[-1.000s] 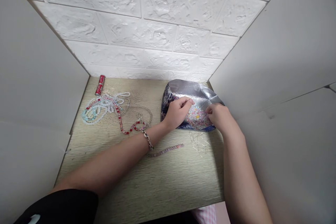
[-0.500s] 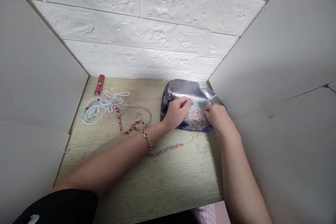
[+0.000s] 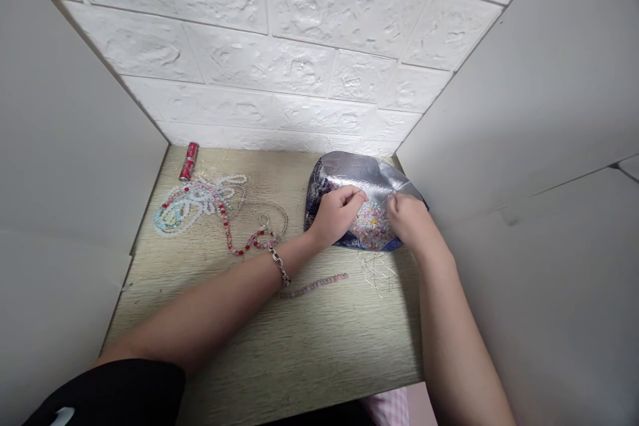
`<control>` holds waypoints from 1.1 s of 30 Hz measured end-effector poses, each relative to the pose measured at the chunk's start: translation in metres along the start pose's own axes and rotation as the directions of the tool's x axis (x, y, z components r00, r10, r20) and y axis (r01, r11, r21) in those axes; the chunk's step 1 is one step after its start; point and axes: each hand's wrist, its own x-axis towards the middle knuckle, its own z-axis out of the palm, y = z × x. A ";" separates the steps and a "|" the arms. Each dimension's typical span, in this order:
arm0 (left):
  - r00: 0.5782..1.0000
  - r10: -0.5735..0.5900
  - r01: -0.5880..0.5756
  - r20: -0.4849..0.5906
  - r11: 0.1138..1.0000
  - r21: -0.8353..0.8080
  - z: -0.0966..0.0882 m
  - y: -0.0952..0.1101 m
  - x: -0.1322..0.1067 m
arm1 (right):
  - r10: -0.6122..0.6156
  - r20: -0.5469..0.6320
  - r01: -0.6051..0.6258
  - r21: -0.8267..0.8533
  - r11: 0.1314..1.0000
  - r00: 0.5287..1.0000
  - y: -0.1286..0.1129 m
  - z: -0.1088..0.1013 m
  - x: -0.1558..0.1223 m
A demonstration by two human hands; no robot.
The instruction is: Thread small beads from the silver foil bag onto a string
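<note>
The left hand (image 3: 335, 216) and the right hand (image 3: 412, 221) are touching small pastel beads (image 3: 370, 229) in a silver foil bag (image 3: 359, 173) at the back right corner of the desk (image 3: 299, 339), while bead strands (image 3: 200, 206) are lying near the back left corner.

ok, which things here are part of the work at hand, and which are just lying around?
In use:
left hand
right hand
pastel beads
silver foil pouch

Lying around:
red spool
long bead strands
short pink bead strand
loose clear threads
</note>
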 end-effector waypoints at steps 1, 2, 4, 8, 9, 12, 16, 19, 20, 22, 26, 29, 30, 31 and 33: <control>1.000 -0.001 0.001 0.004 1.000 0.003 0.000 0.000 0.000 | -0.013 0.010 0.013 -0.003 1.000 1.000 0.000 -0.001 0.000; 1.000 -0.002 0.002 0.006 1.000 0.005 0.000 0.000 0.000 | -0.026 0.018 0.026 -0.009 1.000 1.000 0.000 -0.002 -0.001; 1.000 -0.001 0.001 0.009 1.000 0.004 0.000 0.001 0.000 | -0.052 0.026 0.052 -0.011 0.999 0.998 0.002 -0.002 -0.001; 1.000 -0.005 0.005 0.010 1.000 0.001 0.000 0.000 0.000 | -0.102 0.051 0.100 0.044 0.994 0.994 0.005 -0.001 -0.003; 1.000 -0.004 0.004 0.013 1.000 0.000 0.000 0.000 0.000 | -0.110 0.055 0.107 0.050 0.993 0.992 0.006 -0.001 -0.003; 1.000 0.002 -0.002 0.017 1.000 0.002 0.000 -0.001 0.000 | -0.128 0.069 0.125 0.051 0.991 0.989 0.006 0.000 -0.003; 1.000 -0.001 0.001 0.016 1.000 0.007 0.000 0.001 0.000 | -0.124 0.070 0.120 0.054 0.991 0.990 0.004 0.001 -0.003; 1.000 -0.003 0.002 0.020 1.000 0.010 0.000 0.001 0.000 | -0.111 0.064 0.108 0.056 0.993 0.992 0.001 0.000 -0.004; 1.000 0.000 0.000 0.021 1.000 0.010 0.000 0.001 0.000 | -0.103 0.063 0.100 0.054 0.994 0.993 0.001 0.000 -0.005; 1.000 0.006 -0.006 0.023 1.000 0.009 0.000 0.001 0.000 | -0.091 0.060 0.089 0.048 0.995 0.994 0.000 0.000 -0.006; 1.000 0.006 -0.006 0.022 1.000 0.000 0.000 0.000 0.000 | -0.111 0.010 0.110 0.081 0.991 0.994 0.001 0.003 -0.004; 1.000 0.004 -0.004 0.014 1.000 -0.006 0.000 0.000 0.000 | -0.138 -0.106 0.158 0.210 0.965 0.985 0.001 0.002 -0.003; 1.000 0.004 -0.004 0.013 1.000 -0.005 0.001 0.000 0.000 | -0.127 -0.144 0.164 0.282 0.945 0.981 0.001 0.001 -0.003; 1.000 0.009 -0.009 0.016 1.000 -0.002 0.001 0.000 -0.001 | -0.104 -0.165 0.160 0.372 0.914 0.981 0.000 0.000 -0.003; 0.999 0.028 -0.028 0.030 1.000 0.005 0.001 0.000 -0.001 | -0.052 -0.142 0.126 0.581 0.804 0.988 0.000 -0.003 -0.004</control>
